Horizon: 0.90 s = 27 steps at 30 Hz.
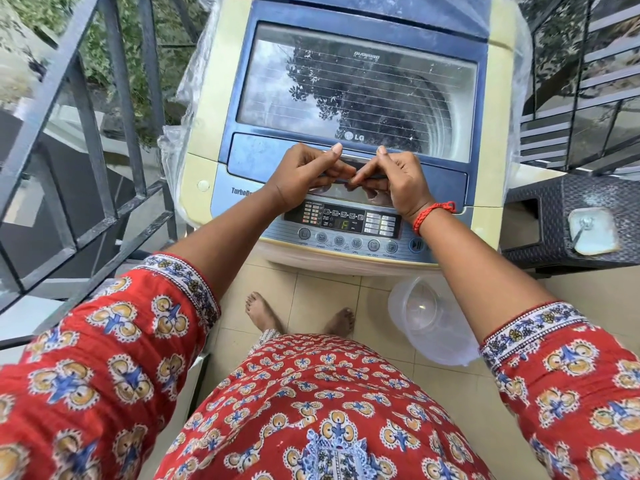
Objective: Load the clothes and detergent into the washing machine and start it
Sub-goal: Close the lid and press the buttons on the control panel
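Washing machine (346, 140): top-loader, directly ahead of the person, between a metal railing (86, 150) on the left and a dark woven stand (571, 216) on the right.
Lid (356, 88): closed flat; glass panel in a blue frame, reflections masking the drum beneath.
Left hand (304, 178): fingers curled under the lid's front handle lip, thumb resting on top.
Right hand (394, 181): same hooked grip just beside the left, fingertips nearly touching it; red thread on the wrist.
Control panel (346, 225): just below the 2 hands, display lit.
Clothes and detergent: none visible; only a clear plastic tub (429, 317) on the floor tiles by the machine's front.
Handling, judged: lid is rigid and hinged at the back, probably moderately heavy with glass that dislikes slamming; the centre lip is the right hold, lifted evenly.
Edges: plastic sheeting (180, 109) hangs round both sides and could snag.
Open room: clear above the lid; tight sideways.
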{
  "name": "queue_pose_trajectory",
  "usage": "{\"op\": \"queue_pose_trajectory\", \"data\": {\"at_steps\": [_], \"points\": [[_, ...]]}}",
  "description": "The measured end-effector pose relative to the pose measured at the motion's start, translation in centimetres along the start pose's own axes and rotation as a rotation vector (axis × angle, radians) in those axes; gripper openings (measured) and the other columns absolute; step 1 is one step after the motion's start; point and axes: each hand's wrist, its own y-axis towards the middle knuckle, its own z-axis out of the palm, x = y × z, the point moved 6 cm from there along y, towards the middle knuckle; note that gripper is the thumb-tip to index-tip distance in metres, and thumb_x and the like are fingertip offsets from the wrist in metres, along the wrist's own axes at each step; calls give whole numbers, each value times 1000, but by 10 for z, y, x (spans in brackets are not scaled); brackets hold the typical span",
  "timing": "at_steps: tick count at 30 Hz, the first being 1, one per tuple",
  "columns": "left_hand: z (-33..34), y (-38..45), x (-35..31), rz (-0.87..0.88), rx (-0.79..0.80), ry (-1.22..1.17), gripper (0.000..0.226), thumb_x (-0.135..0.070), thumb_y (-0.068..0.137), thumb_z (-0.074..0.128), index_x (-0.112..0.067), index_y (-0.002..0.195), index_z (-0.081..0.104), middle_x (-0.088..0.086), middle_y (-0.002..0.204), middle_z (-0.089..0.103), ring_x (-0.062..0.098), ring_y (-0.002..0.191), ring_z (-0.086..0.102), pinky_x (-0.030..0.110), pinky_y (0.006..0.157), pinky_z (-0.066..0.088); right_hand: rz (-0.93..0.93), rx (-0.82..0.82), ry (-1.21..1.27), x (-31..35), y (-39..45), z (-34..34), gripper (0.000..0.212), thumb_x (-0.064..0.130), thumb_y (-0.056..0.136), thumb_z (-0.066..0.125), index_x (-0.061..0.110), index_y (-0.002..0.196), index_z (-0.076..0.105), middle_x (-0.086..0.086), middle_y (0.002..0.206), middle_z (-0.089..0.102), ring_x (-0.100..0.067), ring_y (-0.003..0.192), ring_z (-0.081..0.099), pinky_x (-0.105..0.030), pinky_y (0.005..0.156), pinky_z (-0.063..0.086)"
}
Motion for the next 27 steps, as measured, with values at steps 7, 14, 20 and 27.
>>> {"op": "queue_pose_trajectory", "data": {"at_steps": [7,14,20,27], "points": [[-1,2,1,-1,1,-13,43,-50,85,54,-15,84,79,16,91,75,46,99,66,69,93,39,7,-10,17,0,-1,1,56,37,100,38,8,72,76,-25,73,71,-54,60,57,-49,56,43],[0,2,1,-12,-4,-12,44,-39,93,49,-3,91,76,23,95,73,40,99,68,68,95,39,7,-15,22,-1,1,1,56,43,97,39,9,70,75,-30,73,70,-48,52,52,-49,55,43],[0,1,0,-24,-2,8,48,-37,94,48,3,98,73,25,99,72,32,100,70,64,98,43,7,-12,19,-2,1,0,56,42,98,39,10,71,76,-29,73,70,-53,53,51,-52,54,43],[1,1,-1,6,3,20,47,-33,96,46,6,98,72,26,96,72,39,96,70,67,90,43,7,-7,10,0,1,0,55,39,98,39,9,71,75,-28,73,70,-46,52,54,-53,55,45]]}}
